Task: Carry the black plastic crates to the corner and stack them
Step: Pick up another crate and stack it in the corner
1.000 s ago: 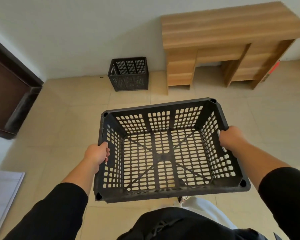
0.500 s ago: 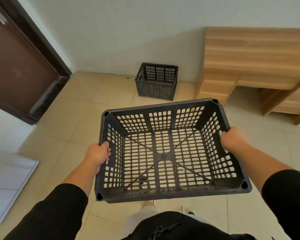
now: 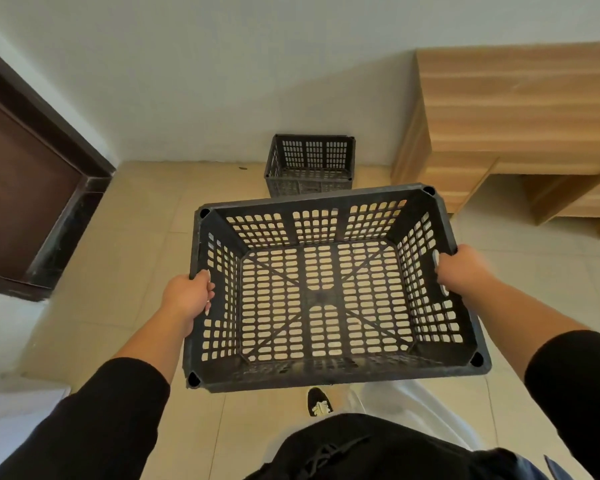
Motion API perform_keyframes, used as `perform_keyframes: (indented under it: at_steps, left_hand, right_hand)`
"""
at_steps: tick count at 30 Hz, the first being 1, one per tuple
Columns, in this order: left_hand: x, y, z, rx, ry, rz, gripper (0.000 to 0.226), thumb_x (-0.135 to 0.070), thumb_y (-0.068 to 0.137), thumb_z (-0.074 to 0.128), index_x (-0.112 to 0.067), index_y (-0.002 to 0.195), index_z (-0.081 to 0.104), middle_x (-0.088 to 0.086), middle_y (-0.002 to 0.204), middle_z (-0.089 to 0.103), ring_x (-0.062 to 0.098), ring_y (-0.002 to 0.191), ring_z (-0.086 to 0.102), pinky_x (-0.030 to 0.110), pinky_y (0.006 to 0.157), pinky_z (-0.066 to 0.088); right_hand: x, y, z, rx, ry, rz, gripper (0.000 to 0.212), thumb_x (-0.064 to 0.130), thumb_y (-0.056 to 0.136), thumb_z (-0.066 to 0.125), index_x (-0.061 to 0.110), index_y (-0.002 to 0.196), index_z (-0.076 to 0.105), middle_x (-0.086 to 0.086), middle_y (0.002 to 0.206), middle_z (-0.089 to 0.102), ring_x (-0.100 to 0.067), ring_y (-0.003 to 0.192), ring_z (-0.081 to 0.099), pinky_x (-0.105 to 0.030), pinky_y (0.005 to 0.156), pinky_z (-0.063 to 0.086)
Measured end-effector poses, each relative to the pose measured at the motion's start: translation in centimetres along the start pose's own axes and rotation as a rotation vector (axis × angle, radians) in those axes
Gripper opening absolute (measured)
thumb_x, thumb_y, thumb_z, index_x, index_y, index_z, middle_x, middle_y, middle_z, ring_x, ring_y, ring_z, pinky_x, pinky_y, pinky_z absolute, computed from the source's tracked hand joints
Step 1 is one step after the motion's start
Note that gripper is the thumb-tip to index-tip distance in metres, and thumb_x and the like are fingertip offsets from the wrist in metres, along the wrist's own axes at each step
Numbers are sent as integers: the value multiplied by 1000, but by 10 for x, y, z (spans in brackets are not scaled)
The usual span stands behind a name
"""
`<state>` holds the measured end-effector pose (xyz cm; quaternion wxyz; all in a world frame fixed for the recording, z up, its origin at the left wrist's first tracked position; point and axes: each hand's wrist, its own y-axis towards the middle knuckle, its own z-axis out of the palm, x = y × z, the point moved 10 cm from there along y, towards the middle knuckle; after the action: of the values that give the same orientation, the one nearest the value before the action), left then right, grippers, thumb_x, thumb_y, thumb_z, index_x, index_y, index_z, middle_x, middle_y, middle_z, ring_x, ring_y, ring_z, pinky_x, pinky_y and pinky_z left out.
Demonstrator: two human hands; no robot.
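I hold an empty black perforated plastic crate (image 3: 326, 296) level in front of my body, open side up. My left hand (image 3: 187, 296) grips its left rim and my right hand (image 3: 459, 271) grips the handle slot in its right wall. A second black crate (image 3: 310, 164) stands on the tiled floor against the white wall, straight ahead, just beyond the far rim of the carried crate. Its lower front is partly hidden by the crate I carry.
A wooden desk (image 3: 520, 116) stands against the wall to the right of the floor crate. A dark brown door (image 3: 25, 188) fills the left side. Beige floor tiles (image 3: 146, 244) lie between me and the wall. One black shoe (image 3: 317, 403) shows below the crate.
The floor crate and the wall have come closer and moved toward the centre of view; the desk has slid right and the door has grown larger on the left. My grip on the carried crate is unchanged.
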<state>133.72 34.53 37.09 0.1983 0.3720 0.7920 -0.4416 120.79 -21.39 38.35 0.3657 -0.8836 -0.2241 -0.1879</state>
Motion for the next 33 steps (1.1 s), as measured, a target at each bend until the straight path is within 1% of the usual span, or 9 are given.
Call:
perform_keyframes:
  at_steps: [7, 11, 14, 16, 18, 20, 23, 28, 33]
  left_hand:
    - [-93, 86, 31, 29, 10, 10, 32, -30, 109, 55, -2, 109, 71, 10, 91, 69, 20, 76, 62, 34, 65, 51]
    - [-139, 127, 49, 12, -6, -15, 32, -32, 109, 55, -4, 110, 70, 10, 94, 71, 22, 80, 64, 38, 72, 55]
    - [-170, 154, 57, 0, -16, -35, 32, -34, 109, 56, -6, 109, 70, 11, 95, 73, 24, 81, 65, 41, 77, 56]
    - [-192, 174, 62, -14, -14, -44, 34, -36, 109, 55, -6, 109, 70, 12, 96, 73, 25, 82, 66, 43, 79, 57]
    - [-213, 193, 67, -19, -8, -43, 34, -36, 110, 55, -5, 111, 70, 13, 100, 74, 26, 86, 67, 42, 77, 57]
    - [-234, 215, 72, -18, 0, -42, 34, -35, 111, 54, -5, 113, 69, 13, 102, 74, 27, 90, 69, 39, 74, 56]
    - [-268, 255, 81, -1, 21, -32, 35, -33, 111, 52, -2, 116, 69, 13, 100, 73, 24, 84, 65, 35, 67, 51]
    - [-323, 341, 100, 71, 57, -13, 37, -32, 111, 52, 1, 116, 70, 13, 95, 72, 25, 80, 64, 37, 67, 51]
    - [-382, 419, 114, 154, 89, -12, 37, -35, 111, 52, -3, 117, 69, 14, 99, 73, 24, 82, 64, 36, 68, 51]
  right_hand:
    - [74, 79, 3, -37, 15, 31, 16, 27, 105, 58, 13, 113, 55, -16, 100, 67, -37, 93, 69, -58, 89, 60]
    - [122, 132, 4, -25, 23, 53, 17, 27, 106, 56, 11, 112, 56, -17, 97, 66, -36, 88, 68, -56, 88, 60]
    - [163, 165, 1, -24, 0, 47, 20, 25, 106, 55, 5, 112, 56, -17, 94, 64, -33, 83, 65, -51, 82, 59]
    - [191, 188, -1, -28, 0, 31, 26, 27, 106, 55, 3, 116, 59, -19, 98, 67, -37, 88, 68, -53, 83, 61]
    - [220, 207, -2, -26, -2, 13, 29, 30, 106, 56, 4, 118, 60, -19, 101, 68, -39, 94, 70, -57, 87, 61]
    - [244, 228, 1, -28, -19, 5, 30, 30, 106, 55, 4, 121, 60, -19, 103, 68, -38, 96, 69, -57, 88, 61]
    - [277, 261, 6, -46, -27, 9, 33, 31, 106, 56, 4, 125, 60, -17, 105, 68, -38, 98, 69, -57, 89, 61]
    - [331, 310, 25, -49, -3, 60, 30, 31, 107, 55, 7, 124, 59, -15, 102, 67, -37, 98, 69, -55, 89, 61]
    - [379, 346, 34, -92, -7, 87, 31, 35, 106, 55, 10, 125, 60, -13, 103, 70, -35, 96, 70, -57, 89, 61]
